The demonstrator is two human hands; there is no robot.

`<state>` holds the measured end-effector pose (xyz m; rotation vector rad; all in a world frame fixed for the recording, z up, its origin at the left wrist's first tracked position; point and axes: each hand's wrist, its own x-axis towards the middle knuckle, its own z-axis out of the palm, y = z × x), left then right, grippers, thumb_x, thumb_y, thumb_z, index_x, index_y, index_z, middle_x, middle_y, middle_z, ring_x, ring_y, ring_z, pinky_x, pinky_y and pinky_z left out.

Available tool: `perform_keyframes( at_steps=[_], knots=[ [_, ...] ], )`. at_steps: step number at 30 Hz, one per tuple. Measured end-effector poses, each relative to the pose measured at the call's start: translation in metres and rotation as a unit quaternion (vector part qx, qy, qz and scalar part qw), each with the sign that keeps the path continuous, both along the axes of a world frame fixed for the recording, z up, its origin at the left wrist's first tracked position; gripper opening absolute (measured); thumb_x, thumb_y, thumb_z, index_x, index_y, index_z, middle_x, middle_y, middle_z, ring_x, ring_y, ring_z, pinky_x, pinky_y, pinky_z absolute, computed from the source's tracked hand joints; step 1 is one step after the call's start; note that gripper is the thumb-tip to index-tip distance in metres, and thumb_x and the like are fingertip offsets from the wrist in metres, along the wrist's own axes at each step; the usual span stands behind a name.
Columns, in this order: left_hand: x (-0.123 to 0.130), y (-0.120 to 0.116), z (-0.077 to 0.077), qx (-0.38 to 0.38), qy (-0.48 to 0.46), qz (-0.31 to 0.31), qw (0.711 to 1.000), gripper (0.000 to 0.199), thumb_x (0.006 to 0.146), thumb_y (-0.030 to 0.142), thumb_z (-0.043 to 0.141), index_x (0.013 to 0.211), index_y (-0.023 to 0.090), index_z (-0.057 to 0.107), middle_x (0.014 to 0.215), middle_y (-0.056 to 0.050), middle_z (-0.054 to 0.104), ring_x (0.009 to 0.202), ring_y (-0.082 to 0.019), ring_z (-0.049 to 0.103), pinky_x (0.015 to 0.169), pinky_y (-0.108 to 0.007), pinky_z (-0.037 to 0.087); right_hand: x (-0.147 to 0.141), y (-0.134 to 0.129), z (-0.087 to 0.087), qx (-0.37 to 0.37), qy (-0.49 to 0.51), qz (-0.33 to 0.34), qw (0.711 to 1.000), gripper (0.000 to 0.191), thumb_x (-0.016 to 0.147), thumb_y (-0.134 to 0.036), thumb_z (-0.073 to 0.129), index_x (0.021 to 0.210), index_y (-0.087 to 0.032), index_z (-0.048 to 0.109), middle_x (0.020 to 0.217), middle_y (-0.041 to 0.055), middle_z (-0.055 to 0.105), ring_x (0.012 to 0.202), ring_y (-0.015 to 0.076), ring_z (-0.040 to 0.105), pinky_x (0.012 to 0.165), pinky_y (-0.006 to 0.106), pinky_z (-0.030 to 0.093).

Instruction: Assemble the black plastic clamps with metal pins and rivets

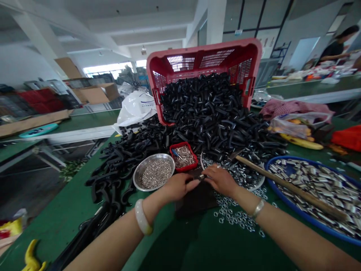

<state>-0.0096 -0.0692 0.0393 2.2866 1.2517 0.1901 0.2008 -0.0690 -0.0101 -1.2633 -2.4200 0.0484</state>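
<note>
Both hands meet over a dark block (194, 199) on the green table. My left hand (180, 186) and my right hand (220, 180) pinch a small metal piece (201, 177) between them, its shape too small to make out. Left of them stands a steel bowl (153, 173) of small metal parts. Behind my left hand is a red tray (184, 156) with pins and a blue-handled tool. Beside my right hand lie a dish of metal parts (248, 177) and scattered nuts (237, 216).
A tipped red crate (204, 51) spills black parts (203, 101) across the table. A hammer (282, 182) lies over a blue tray (313, 218) of metal tubes at right. Bananas (301, 141), a white bag (138, 109) and a distant person (335, 49) are also visible.
</note>
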Motion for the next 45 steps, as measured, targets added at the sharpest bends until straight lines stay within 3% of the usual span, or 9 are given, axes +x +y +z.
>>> perform_keyframes(
  at_steps=[3, 6, 9, 16, 22, 29, 36, 41, 45],
  knots=[
    [-0.007, 0.02, 0.008, -0.128, -0.035, -0.016, 0.991, 0.057, 0.081, 0.06, 0.028, 0.079, 0.016, 0.064, 0.073, -0.003, 0.064, 0.066, -0.015, 0.056, 0.061, -0.023, 0.042, 0.005, 0.013, 0.006, -0.04, 0.036, 0.042, 0.998, 0.022, 0.084, -0.029, 0.047, 0.099, -0.019, 0.06, 0.096, 0.0064, 0.061, 0.093, 0.0165, 0.051, 0.084, 0.032, 0.038],
    [-0.009, 0.037, -0.004, -0.184, -0.039, 0.017, 0.982, 0.045, 0.074, 0.057, 0.046, 0.083, 0.017, 0.064, 0.077, -0.001, 0.065, 0.067, -0.013, 0.055, 0.061, -0.021, 0.042, 0.005, 0.025, 0.009, -0.091, 0.026, 0.046, 0.994, 0.022, 0.083, -0.03, 0.048, 0.094, -0.018, 0.063, 0.093, 0.0066, 0.061, 0.091, 0.0161, 0.052, 0.083, 0.031, 0.037],
    [-0.005, 0.044, -0.019, -0.22, -0.025, 0.081, 0.972, 0.038, 0.077, 0.05, 0.046, 0.089, 0.018, 0.062, 0.078, -0.001, 0.065, 0.067, -0.013, 0.057, 0.058, -0.021, 0.043, 0.0, 0.035, 0.008, -0.121, 0.008, 0.04, 0.992, 0.023, 0.082, -0.03, 0.049, 0.093, -0.017, 0.065, 0.093, 0.0075, 0.06, 0.091, 0.0164, 0.051, 0.083, 0.031, 0.037],
    [0.008, 0.024, -0.027, -0.029, 0.119, 0.181, 0.976, 0.033, 0.076, 0.044, 0.05, 0.089, 0.015, 0.058, 0.091, -0.012, 0.063, 0.082, -0.024, 0.059, 0.069, -0.033, 0.043, -0.014, 0.042, 0.007, -0.146, -0.049, -0.02, 0.988, 0.018, 0.077, -0.031, 0.055, 0.084, -0.02, 0.068, 0.096, 0.006, 0.058, 0.093, 0.0184, 0.049, 0.08, 0.03, 0.037],
    [0.009, 0.006, -0.039, 0.125, 0.116, 0.202, 0.964, 0.038, 0.08, 0.038, 0.049, 0.113, 0.017, 0.048, 0.107, -0.01, 0.058, 0.097, -0.022, 0.055, 0.079, -0.031, 0.042, -0.02, 0.031, 0.02, -0.095, -0.098, -0.084, 0.987, 0.019, 0.073, -0.039, 0.059, 0.078, -0.023, 0.067, 0.097, 0.0052, 0.06, 0.097, 0.0237, 0.047, 0.079, 0.036, 0.036],
    [0.01, 0.003, -0.049, 0.123, 0.085, 0.24, 0.959, 0.038, 0.083, 0.038, 0.044, 0.116, 0.02, 0.049, 0.112, -0.007, 0.059, 0.099, -0.02, 0.055, 0.084, -0.03, 0.041, -0.069, 0.082, 0.036, -0.113, -0.063, -0.086, 0.988, 0.028, 0.085, -0.026, 0.04, 0.103, -0.019, 0.06, 0.101, 0.0077, 0.063, 0.094, 0.0176, 0.056, 0.08, 0.026, 0.039],
    [0.007, 0.005, -0.046, 0.083, 0.055, 0.257, 0.961, 0.039, 0.081, 0.042, 0.046, 0.118, 0.027, 0.047, 0.111, -0.004, 0.061, 0.097, -0.022, 0.057, 0.079, -0.032, 0.043, -0.135, 0.131, 0.015, -0.166, -0.071, -0.122, 0.976, 0.022, 0.083, -0.026, 0.048, 0.096, -0.013, 0.061, 0.099, 0.0113, 0.063, 0.091, 0.0196, 0.058, 0.078, 0.03, 0.043],
    [0.003, 0.005, -0.049, 0.09, 0.029, 0.248, 0.964, 0.04, 0.081, 0.041, 0.046, 0.118, 0.025, 0.047, 0.112, -0.004, 0.06, 0.096, -0.023, 0.057, 0.08, -0.033, 0.043, -0.138, 0.143, 0.004, -0.192, -0.057, -0.158, 0.967, 0.03, 0.084, -0.033, 0.05, 0.106, -0.013, 0.053, 0.106, 0.0071, 0.056, 0.091, 0.0169, 0.056, 0.078, 0.039, 0.046],
    [0.002, 0.005, -0.051, 0.084, 0.014, 0.246, 0.965, 0.04, 0.081, 0.041, 0.046, 0.117, 0.024, 0.047, 0.113, -0.004, 0.059, 0.097, -0.022, 0.057, 0.081, -0.032, 0.042, -0.124, 0.148, 0.003, -0.182, 0.0, -0.168, 0.969, 0.023, 0.079, -0.028, 0.057, 0.095, -0.012, 0.06, 0.098, 0.0099, 0.062, 0.091, 0.0195, 0.058, 0.08, 0.034, 0.044]
  ],
)
